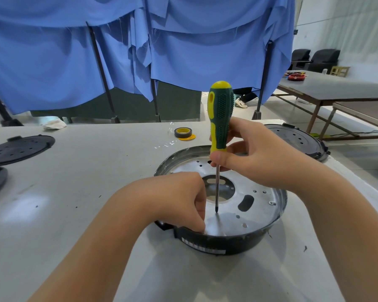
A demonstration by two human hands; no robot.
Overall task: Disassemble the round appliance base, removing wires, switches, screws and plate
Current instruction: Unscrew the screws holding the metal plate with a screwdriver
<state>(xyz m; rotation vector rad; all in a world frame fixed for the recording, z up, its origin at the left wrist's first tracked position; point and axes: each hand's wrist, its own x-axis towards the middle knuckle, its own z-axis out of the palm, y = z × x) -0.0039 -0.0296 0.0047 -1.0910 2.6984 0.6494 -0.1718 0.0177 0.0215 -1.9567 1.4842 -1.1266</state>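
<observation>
The right hand [252, 159] is gripping the lower part of the green and yellow screwdriver [220, 118] and is holding it upright, its tip touching the metal plate [255, 205] inside the round appliance base [231, 243] in the lower centre of the frame. The left hand [175, 198] is resting inside the base with curled fingers — I cannot tell if they are pinching something. On the white table [74, 192], a roll of tape [182, 132] is lying behind the base, and black round covers are lying at the left edge [20, 147] and the right [297, 140].
</observation>
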